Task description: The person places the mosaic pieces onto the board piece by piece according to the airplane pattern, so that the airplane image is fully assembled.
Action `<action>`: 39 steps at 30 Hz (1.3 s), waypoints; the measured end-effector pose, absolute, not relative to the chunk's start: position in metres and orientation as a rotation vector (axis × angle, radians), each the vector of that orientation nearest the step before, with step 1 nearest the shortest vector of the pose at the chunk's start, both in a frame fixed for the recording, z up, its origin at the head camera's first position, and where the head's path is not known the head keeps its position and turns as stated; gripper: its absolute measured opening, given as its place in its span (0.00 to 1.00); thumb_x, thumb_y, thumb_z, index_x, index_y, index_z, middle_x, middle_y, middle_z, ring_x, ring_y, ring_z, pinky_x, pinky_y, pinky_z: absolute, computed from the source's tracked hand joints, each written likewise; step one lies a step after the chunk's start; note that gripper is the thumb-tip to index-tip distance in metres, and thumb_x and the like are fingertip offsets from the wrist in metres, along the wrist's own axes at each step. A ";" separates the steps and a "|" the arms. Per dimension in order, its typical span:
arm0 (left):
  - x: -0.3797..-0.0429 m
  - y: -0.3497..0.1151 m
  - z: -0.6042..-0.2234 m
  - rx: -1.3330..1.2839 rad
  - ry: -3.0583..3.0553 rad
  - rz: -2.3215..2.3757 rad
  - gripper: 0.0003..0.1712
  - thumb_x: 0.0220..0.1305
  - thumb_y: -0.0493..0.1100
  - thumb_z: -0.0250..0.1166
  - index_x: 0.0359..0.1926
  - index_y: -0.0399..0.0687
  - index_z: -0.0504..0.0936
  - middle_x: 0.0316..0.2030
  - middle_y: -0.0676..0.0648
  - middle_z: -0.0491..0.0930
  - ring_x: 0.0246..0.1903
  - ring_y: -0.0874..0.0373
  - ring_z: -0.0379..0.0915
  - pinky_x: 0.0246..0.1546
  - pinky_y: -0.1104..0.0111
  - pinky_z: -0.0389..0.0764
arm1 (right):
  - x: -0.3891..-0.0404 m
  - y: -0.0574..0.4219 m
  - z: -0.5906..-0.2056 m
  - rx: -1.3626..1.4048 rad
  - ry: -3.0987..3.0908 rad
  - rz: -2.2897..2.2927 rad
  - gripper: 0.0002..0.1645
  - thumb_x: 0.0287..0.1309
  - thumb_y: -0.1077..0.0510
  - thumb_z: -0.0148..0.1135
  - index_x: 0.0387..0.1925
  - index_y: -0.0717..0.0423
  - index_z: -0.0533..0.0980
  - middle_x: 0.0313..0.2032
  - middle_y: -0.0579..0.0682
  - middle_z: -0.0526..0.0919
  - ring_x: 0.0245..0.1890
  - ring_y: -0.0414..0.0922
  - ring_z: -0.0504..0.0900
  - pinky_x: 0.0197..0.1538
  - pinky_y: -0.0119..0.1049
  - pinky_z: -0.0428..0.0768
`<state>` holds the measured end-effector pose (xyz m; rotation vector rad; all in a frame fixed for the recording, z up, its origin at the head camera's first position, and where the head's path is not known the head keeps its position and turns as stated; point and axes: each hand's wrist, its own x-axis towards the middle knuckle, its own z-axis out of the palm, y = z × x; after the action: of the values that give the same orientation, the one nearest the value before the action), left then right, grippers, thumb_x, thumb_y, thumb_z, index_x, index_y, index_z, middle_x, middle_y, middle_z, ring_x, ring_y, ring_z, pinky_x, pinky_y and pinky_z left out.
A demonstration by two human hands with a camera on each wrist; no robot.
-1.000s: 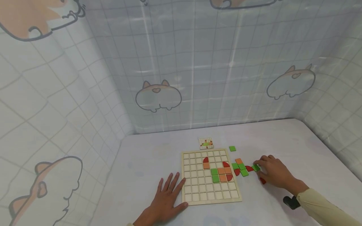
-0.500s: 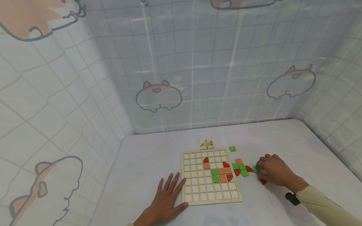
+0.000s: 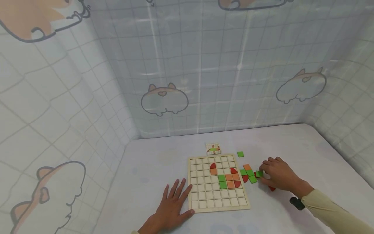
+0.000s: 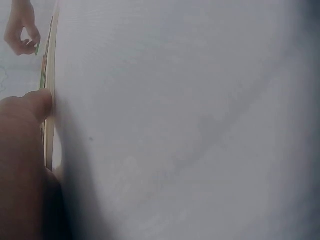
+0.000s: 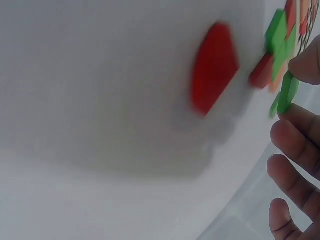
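Note:
Between thumb and fingertip, my right hand [image 3: 279,174] pinches a green square tile [image 5: 288,92], raised off the table just right of the loose pieces. Beneath that hand lies a red quarter-circle tile [image 5: 215,70]. My left hand [image 3: 172,206] rests with fingers spread against the left edge of a wooden grid board [image 3: 201,195]. Set in the board are green, orange and red tiles, mostly toward its right side, including an orange tile [image 3: 229,177] and a green tile [image 3: 223,185]. In the left wrist view, the thumb [image 4: 37,105] touches the board's edge.
Beside the board's right edge, several loose green, orange and red tiles lie close together, among them a green tile [image 3: 252,179]. A small pattern card [image 3: 213,148] sits behind the board. Another green tile [image 3: 240,154] lies behind to the right. Patterned curtains [image 3: 204,81] enclose the white table.
My right hand picked the green tile up off the table and moved it left toward the board. The left hand stays in place.

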<state>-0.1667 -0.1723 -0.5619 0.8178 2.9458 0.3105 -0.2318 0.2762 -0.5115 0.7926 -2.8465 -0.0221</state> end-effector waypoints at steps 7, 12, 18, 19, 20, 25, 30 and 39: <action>-0.167 -0.172 -0.562 0.792 2.923 0.282 0.49 0.64 0.79 0.38 0.79 0.64 0.46 0.78 0.49 0.39 0.75 0.46 0.29 0.66 0.38 0.38 | -0.234 0.247 -0.510 0.835 -2.860 0.046 0.13 0.44 0.46 0.73 0.30 0.48 0.83 0.26 0.36 0.74 0.31 0.40 0.68 0.38 0.42 0.69; -0.167 -0.172 -0.560 0.797 2.920 0.272 0.49 0.64 0.79 0.38 0.79 0.63 0.46 0.78 0.48 0.39 0.75 0.45 0.29 0.66 0.38 0.39 | -0.237 0.225 -0.515 0.918 -2.811 0.108 0.12 0.45 0.46 0.74 0.29 0.45 0.82 0.25 0.34 0.72 0.31 0.38 0.66 0.37 0.40 0.66; -0.167 -0.172 -0.560 0.796 2.927 0.247 0.49 0.64 0.79 0.37 0.79 0.63 0.46 0.78 0.48 0.39 0.75 0.45 0.30 0.66 0.38 0.39 | -0.242 0.196 -0.514 1.032 -2.768 0.130 0.14 0.48 0.44 0.71 0.30 0.47 0.82 0.23 0.34 0.67 0.29 0.39 0.64 0.36 0.40 0.63; -0.167 -0.172 -0.560 0.794 2.927 0.245 0.49 0.64 0.80 0.36 0.79 0.63 0.46 0.78 0.48 0.38 0.75 0.45 0.29 0.66 0.38 0.39 | -0.243 0.191 -0.514 1.052 -2.758 0.139 0.14 0.48 0.44 0.71 0.31 0.47 0.82 0.23 0.34 0.68 0.30 0.39 0.64 0.37 0.40 0.64; -0.166 -0.172 -0.560 0.792 2.928 0.242 0.49 0.64 0.80 0.36 0.79 0.63 0.46 0.78 0.48 0.38 0.75 0.45 0.29 0.66 0.38 0.39 | -0.244 0.187 -0.513 1.073 -2.743 0.142 0.14 0.49 0.43 0.71 0.31 0.47 0.81 0.24 0.34 0.69 0.30 0.39 0.65 0.37 0.41 0.65; -0.166 -0.172 -0.560 0.779 2.919 0.246 0.50 0.63 0.80 0.36 0.79 0.64 0.45 0.78 0.49 0.38 0.75 0.46 0.28 0.66 0.38 0.38 | -0.251 0.169 -0.517 1.157 -2.671 0.184 0.12 0.50 0.43 0.69 0.31 0.45 0.82 0.25 0.34 0.72 0.31 0.38 0.67 0.38 0.40 0.67; -0.166 -0.171 -0.560 0.773 2.915 0.240 0.50 0.63 0.80 0.36 0.79 0.64 0.45 0.78 0.49 0.37 0.75 0.46 0.28 0.66 0.38 0.38 | -0.254 0.154 -0.519 1.228 -2.556 0.224 0.08 0.49 0.48 0.68 0.28 0.46 0.81 0.25 0.35 0.72 0.29 0.38 0.68 0.35 0.37 0.66; -0.166 -0.172 -0.559 0.789 2.916 0.260 0.49 0.64 0.79 0.37 0.79 0.63 0.46 0.78 0.49 0.38 0.75 0.46 0.29 0.66 0.38 0.39 | -0.256 0.137 -0.523 1.230 -2.532 0.162 0.09 0.49 0.47 0.68 0.29 0.46 0.81 0.25 0.37 0.73 0.28 0.39 0.68 0.34 0.37 0.65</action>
<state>-0.1663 -0.1716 -0.5593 0.7888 2.9158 0.2601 -0.2564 0.1372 -0.5229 1.2297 -2.5325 0.1620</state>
